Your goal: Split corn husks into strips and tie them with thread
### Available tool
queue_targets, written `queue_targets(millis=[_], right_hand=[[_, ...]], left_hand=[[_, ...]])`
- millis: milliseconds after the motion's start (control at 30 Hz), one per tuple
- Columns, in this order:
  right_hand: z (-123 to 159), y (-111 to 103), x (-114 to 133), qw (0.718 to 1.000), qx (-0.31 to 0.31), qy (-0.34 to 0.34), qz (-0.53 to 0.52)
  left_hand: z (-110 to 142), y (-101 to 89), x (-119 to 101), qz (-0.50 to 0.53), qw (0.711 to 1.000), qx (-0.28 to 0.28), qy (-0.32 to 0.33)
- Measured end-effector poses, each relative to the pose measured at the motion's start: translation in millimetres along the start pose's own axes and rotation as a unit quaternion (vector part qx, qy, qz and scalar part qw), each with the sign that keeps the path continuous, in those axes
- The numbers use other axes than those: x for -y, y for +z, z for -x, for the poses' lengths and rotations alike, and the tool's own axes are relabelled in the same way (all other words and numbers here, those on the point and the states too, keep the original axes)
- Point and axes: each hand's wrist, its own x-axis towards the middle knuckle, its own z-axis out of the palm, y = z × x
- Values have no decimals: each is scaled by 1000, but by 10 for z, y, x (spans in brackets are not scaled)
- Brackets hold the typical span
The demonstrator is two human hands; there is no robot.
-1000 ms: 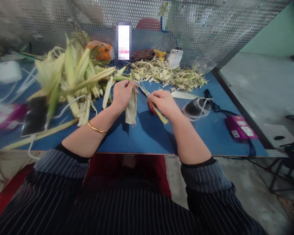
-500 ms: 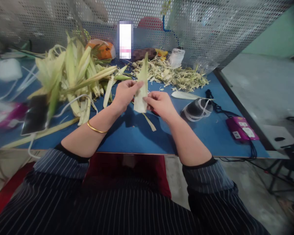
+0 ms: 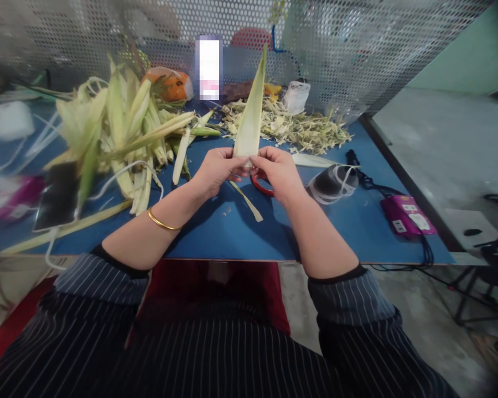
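Observation:
A pale green corn husk (image 3: 251,113) stands upright between my two hands, its narrow tip pointing away and its broad end towards me. My left hand (image 3: 221,168) pinches the lower left corner of that broad end. On the lower right corner, my right hand (image 3: 277,170) closes thumb and fingers, close to the left thumb. Partly hidden behind the right hand, a red ring-shaped handle (image 3: 260,187) lies on the table. Below the hands rests a thin husk strip (image 3: 248,203).
A big heap of corn husks (image 3: 124,121) covers the left, with a dark phone (image 3: 57,196) beside it. Shredded husk (image 3: 315,131) is piled at the back. On the right are a dark cord-wrapped object (image 3: 334,183) and a purple pack (image 3: 407,215). A perforated metal screen (image 3: 336,50) borders the back.
Both hands have shifted to the broad end of the husk and come together there. The husk now shows its full width and reaches higher; more of the red handle is visible.

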Motion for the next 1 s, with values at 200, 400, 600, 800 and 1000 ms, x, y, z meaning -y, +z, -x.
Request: queue_targets(millis=[200,400,600,800,1000], right_hand=[[-5,26,-3,1000,-5,7,-20],[-11,84,-61,1000,-12,7,-25],[-37,68,-100,997,21,4,-68],[-55,43,-115,994,50,19,-98],[-110,-19,-116,982,92,68,-150]], left_hand=[[6,28,13,32,999,-1,1],[35,101,33,26,999,-29,11],[25,109,48,57,998,-7,6],[11,82,59,53,998,14,13],[16,66,32,62,998,28,5]])
